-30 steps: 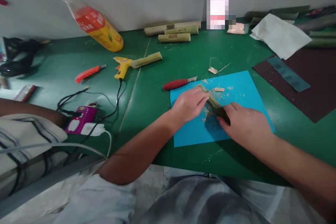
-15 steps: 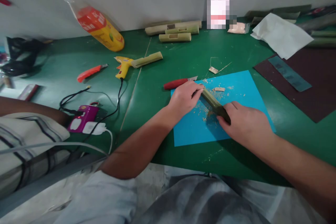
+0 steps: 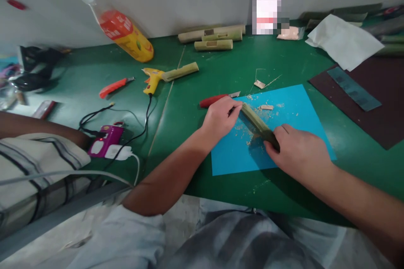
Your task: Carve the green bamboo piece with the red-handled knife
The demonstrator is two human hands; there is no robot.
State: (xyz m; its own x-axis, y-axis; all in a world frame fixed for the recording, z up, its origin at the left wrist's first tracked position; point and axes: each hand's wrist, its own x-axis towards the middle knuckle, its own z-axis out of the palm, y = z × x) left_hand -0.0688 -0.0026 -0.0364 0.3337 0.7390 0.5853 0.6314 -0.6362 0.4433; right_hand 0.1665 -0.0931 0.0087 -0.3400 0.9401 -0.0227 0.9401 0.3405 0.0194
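A green bamboo tube slants across a blue sheet, over scattered pale shavings. My right hand is wrapped round the tube's near end, thumb on its underside. At the far end, the closed fingers of my left hand pinch the tube's tip; whether they hold anything small besides is hidden. Just beyond my left hand, a red-handled knife lies on the green table with its blade pointing right. A small split bamboo piece rests on the sheet, right of the tube.
A yellow glue gun, an orange cutter and a purple power strip with cables lie leftward. Cut bamboo tubes and a drink bottle are along the wall. Dark board lies right. Another person's arm is at left.
My view has turned slightly left, so things appear a little farther right. My left fingertips have shifted slightly left at the tube's end; my right hand keeps its hold.
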